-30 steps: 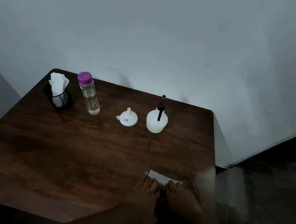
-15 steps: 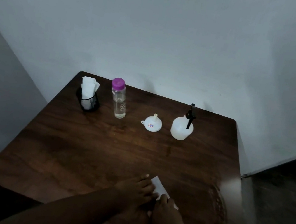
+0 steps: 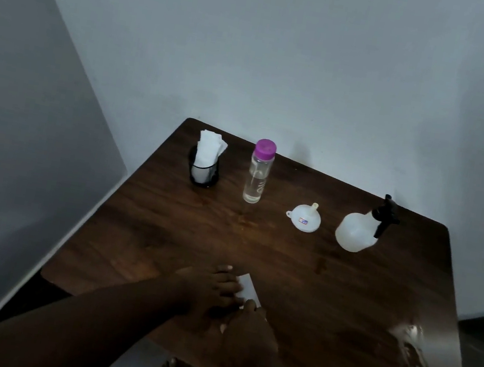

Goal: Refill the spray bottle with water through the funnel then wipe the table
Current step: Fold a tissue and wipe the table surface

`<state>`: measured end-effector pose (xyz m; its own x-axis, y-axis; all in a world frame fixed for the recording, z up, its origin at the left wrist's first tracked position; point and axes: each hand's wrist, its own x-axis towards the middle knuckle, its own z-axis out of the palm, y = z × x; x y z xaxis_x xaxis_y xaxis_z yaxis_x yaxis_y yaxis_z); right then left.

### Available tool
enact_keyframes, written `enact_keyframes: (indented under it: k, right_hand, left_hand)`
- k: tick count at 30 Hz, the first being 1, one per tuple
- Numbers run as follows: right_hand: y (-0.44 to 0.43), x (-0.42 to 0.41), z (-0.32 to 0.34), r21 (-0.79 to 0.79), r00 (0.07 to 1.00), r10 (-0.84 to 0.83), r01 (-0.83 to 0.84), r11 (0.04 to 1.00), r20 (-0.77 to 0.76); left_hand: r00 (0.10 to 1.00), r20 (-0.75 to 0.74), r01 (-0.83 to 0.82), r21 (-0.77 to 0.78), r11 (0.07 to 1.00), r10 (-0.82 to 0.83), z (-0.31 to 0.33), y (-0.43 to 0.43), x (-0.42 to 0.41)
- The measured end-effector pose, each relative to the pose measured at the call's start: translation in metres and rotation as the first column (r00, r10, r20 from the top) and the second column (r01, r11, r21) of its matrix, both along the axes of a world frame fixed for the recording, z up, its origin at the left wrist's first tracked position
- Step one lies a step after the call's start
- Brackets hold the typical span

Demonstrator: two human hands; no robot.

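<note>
We see a dark brown wood-grain table (image 3: 284, 269), a clear bottle (image 3: 256, 179) with a purple cap (image 3: 265, 148), a white funnel (image 3: 307, 224) with a red-and-blue label (image 3: 303, 221), a whitish spray bottle (image 3: 353, 234) with a black nozzle (image 3: 386, 214), and a black mesh cup (image 3: 209, 173) of white tissues (image 3: 208, 148).

We see a desk (image 3: 315, 274) of dark wood grain, polished enough to glare at its right edge. The spray bottle (image 3: 355, 233) and funnel (image 3: 304, 220) look matt, milky plastic; the water bottle (image 3: 255, 179) is clear and smooth. A black mesh holder (image 3: 204, 174) carries soft white paper tissues (image 3: 208, 149).

black mesh holder (image 3: 212, 173), pale wall (image 3: 316, 68)
</note>
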<state>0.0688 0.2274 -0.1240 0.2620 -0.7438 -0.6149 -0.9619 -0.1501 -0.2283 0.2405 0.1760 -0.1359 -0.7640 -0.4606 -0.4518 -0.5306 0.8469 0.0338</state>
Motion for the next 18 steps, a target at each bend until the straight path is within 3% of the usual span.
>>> enact_keyframes:
  k: [5, 9, 18]
  right_hand:
    - [-0.012, 0.046, -0.004, -0.026, 0.996, 0.087, -0.088, 0.996, -0.029]
    - [-0.027, 0.079, -0.002, -0.071, 0.991, 0.126, -0.129, 0.989, -0.046]
    - [-0.060, 0.139, -0.001, -0.121, 0.904, 0.415, -0.425, 0.897, -0.103]
  left_hand:
    - [0.996, 0.065, -0.057, 0.003, 0.998, 0.057, 0.001, -0.005, 0.046]
    - [0.988, 0.033, -0.150, -0.006, 0.989, 0.150, -0.003, -0.007, 0.083]
    - [0.898, -0.021, -0.439, -0.020, 0.898, 0.439, 0.002, 0.018, 0.142]
